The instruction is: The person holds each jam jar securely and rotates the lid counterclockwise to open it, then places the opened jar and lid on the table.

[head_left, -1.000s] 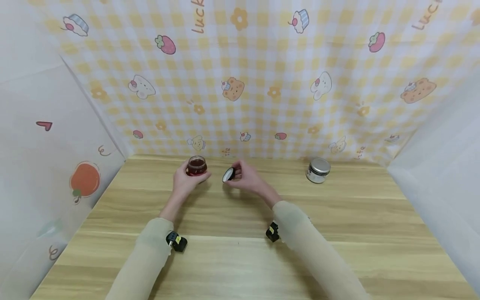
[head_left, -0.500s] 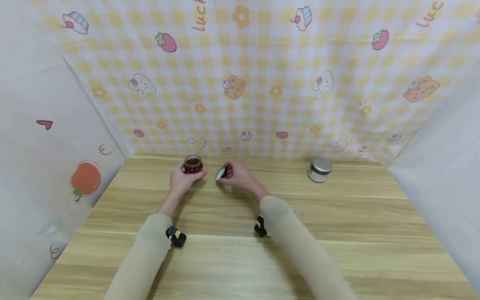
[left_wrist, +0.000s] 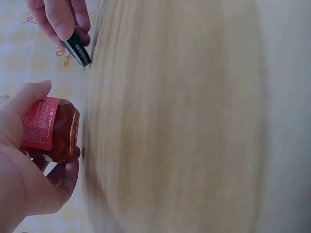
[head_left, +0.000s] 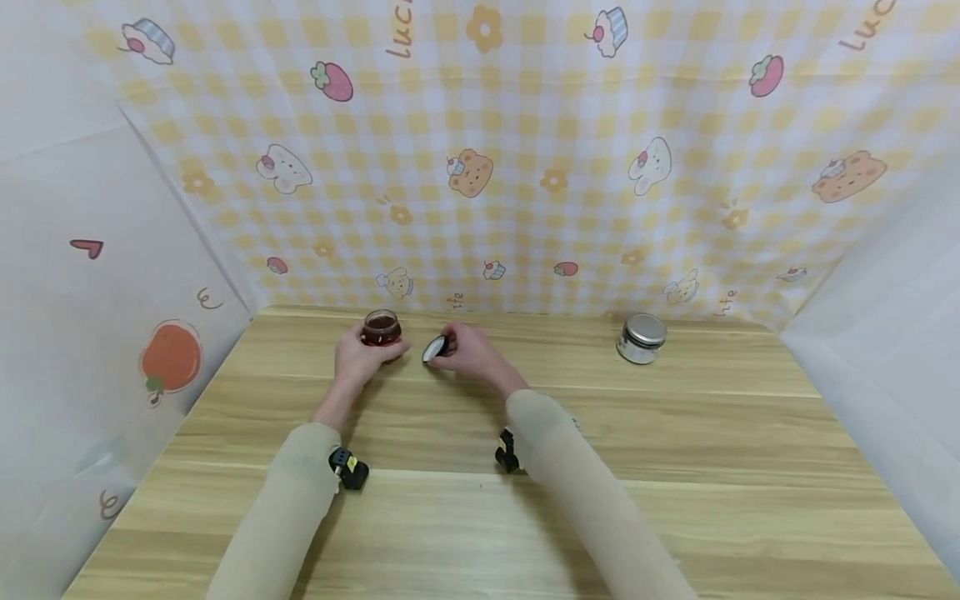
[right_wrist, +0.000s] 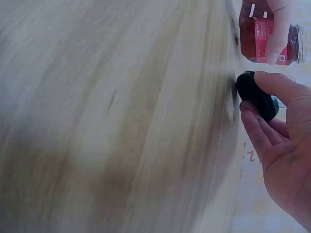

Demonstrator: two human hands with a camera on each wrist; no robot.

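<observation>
My left hand [head_left: 356, 360] grips a small glass jar [head_left: 382, 327] of dark red-brown contents at the back left of the table. Its mouth is uncovered, and a red label [left_wrist: 40, 125] shows in the left wrist view. Just to the right, my right hand [head_left: 474, 354] pinches a black jar lid [right_wrist: 255, 95] by its edge between thumb and fingers. The lid is tilted, its pale inner side facing the jar in the head view. A gap separates lid and jar.
A second glass jar [head_left: 641, 338] with a silver lid stands at the back right of the wooden table [head_left: 480, 533]. Behind the table hangs a yellow checked cloth [head_left: 517, 125]. White sheeting [head_left: 60, 333] borders the left side.
The right hand has moved left with the lid, tilting it more upright. The left hand and the jar have shifted slightly left in view. The silver-lidded jar stays in place.
</observation>
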